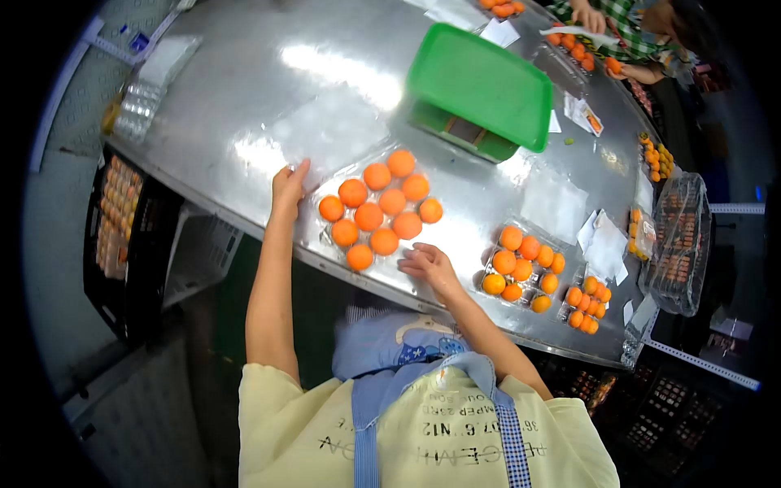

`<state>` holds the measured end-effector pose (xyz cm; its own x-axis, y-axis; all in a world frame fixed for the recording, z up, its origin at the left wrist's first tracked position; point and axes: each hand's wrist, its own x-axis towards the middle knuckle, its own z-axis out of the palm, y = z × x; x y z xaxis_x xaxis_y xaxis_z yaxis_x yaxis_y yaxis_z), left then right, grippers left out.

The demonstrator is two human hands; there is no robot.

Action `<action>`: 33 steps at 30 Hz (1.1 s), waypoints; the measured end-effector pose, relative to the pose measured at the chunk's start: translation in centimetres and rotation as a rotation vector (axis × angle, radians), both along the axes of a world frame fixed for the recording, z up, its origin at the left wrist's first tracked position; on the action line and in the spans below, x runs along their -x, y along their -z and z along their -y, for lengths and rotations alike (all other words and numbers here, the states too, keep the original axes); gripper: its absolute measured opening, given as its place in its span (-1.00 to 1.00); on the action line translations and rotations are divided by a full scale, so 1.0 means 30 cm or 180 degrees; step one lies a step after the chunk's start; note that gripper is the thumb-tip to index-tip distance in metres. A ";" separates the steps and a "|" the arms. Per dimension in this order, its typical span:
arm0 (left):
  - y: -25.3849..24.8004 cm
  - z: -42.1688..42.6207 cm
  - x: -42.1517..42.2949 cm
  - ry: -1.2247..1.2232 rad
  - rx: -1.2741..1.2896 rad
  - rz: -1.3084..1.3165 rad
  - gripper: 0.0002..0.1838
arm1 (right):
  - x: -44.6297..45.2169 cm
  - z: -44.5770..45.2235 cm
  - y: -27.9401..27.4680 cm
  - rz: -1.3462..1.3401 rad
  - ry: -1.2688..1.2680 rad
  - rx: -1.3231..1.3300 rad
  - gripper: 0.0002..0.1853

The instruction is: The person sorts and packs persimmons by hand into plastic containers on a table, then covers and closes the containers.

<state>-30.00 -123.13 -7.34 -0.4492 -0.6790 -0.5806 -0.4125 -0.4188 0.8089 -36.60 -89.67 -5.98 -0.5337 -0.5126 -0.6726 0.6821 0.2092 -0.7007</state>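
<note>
Twelve oranges (368, 216) sit in the clear tray (373, 196) on our table (220, 98). We cannot tell whether our left hand (287, 193), left of the tray, grips anything; our right hand (433, 267), beside its near edge, is open.

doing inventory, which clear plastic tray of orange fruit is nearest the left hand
The tray between left hand and right hand; other fruit trays on the metal table lie farther right.
</note>
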 end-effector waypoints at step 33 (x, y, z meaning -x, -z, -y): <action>-0.609 0.538 0.503 -0.0918 0.0816 -0.2412 -0.69 | 0.935 0.832 -0.607 -0.1345 -0.0495 0.0822 -0.90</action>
